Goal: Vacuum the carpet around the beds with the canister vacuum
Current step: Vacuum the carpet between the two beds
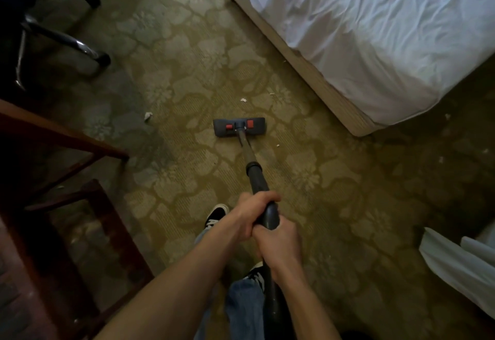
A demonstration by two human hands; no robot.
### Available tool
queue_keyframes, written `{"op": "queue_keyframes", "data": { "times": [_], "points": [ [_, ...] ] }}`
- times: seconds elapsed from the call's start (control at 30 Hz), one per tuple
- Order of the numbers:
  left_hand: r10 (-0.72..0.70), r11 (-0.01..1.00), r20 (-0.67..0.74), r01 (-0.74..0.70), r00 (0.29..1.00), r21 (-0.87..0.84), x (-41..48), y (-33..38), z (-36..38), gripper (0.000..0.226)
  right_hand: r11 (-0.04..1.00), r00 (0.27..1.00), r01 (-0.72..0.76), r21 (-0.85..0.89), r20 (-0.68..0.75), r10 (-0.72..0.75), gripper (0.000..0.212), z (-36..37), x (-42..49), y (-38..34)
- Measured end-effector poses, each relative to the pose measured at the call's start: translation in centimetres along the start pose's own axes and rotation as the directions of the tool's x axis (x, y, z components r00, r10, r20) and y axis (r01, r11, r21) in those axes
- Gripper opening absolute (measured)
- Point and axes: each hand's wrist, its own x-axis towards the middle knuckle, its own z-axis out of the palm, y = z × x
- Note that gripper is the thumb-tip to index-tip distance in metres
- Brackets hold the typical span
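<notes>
- Head view. Left hand (253,212) wrapped tight around the black wand (258,180), fingers curled over the top, set farther along the tube.
- Right hand (278,246) closed on the same wand just behind the left, the two touching; thumb side faces up.
- Both forearms enter from the near edge, bare, angled in toward the middle. The left arm crosses from low left.
- Floor head (239,127) lies flat on the patterned carpet (321,192), far from the hands, near the middle. Grey-blue, two red tabs on top.
- Wand runs from the head straight back to the hands; its near end drops out of frame between the arms. Canister body not visible.
- Bed (375,32) with a white sheet fills the far right; its corner sits right of the floor head, apart from it.
- White scraps (243,100) on the carpet just beyond the head, another (147,116) to its left.
- Chair base (67,42) with casters at far left, dim. Dark wooden furniture (67,206) at near left, cut off, kind unclear.
- Shoe (215,215) and jeans (245,305) show under the arms, partly hidden.
- White cloth (455,264) at near right, cropped.
</notes>
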Motion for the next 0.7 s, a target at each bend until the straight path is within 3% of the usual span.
{"op": "queue_keyframes", "data": {
  "times": [0.23,0.5,0.7],
  "points": [
    [0.015,1.000,-0.018,-0.014,1.000,0.010,2.8,8.0,-2.1,0.073,1.000,1.000,-0.015,0.017,-0.025,0.016,0.012,2.8,3.9,-7.1],
    [0.046,0.998,-0.003,-0.046,0.999,0.054,6.2,15.3,-1.2,0.071,0.997,0.997,-0.023,0.072,-0.066,0.027,0.006,2.9,8.5,-13.4],
    [0.019,0.999,0.010,-0.020,1.000,0.044,5.9,15.7,0.2,0.050,0.996,0.996,-0.037,0.078,-0.074,0.043,0.013,1.4,8.0,-13.8]
  ]
}}
